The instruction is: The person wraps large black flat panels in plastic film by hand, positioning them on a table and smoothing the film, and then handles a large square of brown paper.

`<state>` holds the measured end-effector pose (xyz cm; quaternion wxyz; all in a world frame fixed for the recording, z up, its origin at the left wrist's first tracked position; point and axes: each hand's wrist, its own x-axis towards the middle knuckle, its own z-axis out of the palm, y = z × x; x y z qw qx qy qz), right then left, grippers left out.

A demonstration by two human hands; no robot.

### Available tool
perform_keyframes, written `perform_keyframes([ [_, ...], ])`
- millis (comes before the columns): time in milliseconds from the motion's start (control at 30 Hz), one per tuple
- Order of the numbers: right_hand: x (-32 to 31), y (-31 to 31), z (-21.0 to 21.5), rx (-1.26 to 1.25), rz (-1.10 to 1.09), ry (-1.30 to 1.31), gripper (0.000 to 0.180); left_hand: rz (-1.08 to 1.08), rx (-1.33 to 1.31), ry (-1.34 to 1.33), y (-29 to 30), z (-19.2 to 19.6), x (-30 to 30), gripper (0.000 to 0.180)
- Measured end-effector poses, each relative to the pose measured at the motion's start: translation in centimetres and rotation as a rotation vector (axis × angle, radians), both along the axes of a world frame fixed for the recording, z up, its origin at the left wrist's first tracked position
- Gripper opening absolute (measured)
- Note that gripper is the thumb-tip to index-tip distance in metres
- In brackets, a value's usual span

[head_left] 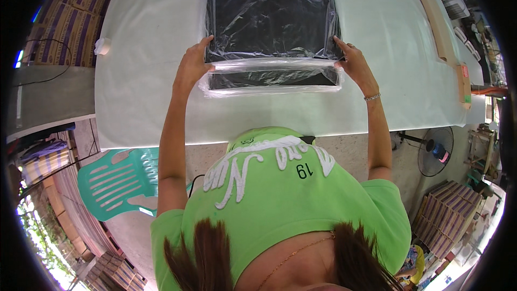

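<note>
A black rectangular panel [272, 13] lies under wrinkled clear plastic film [274, 66] on the white-covered table [151, 32]. Its far end runs out of the picture. Nearer to me, the film lies in a folded band across the panel, and a shallow dark strip shows beyond it. My left hand [192, 62] grips the left edge close to this band, its thumb and forefinger apart along the side. At the right edge my right hand [355, 63] holds on in the same way, thumb by the band. The other fingertips are partly hidden.
A white tape roll [103, 46] sits by the table's left edge. Long cardboard pieces [433, 19] and a small brown box [463, 86] lie at the right. Below stand a green plastic chair [116, 183] and a fan [436, 151]. Stacked cartons [70, 16] rise at far left.
</note>
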<state>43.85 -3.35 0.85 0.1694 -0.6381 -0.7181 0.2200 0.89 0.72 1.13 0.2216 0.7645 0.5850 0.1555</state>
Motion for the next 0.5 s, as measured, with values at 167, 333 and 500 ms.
perform_keyframes([
  [167,0.1,0.1,-0.7,0.032,0.02,-0.005,0.073,0.037,-0.169,0.049,0.6,0.9,0.3,0.081],
  [333,0.1,0.6,-0.6,0.019,0.063,0.069,0.074,-0.01,-0.074,0.066,0.6,0.2,0.3,0.081],
  [500,-0.6,0.7,-1.1,-0.128,-0.02,0.105,0.084,0.061,-0.272,0.097,0.8,0.9,0.9,0.087],
])
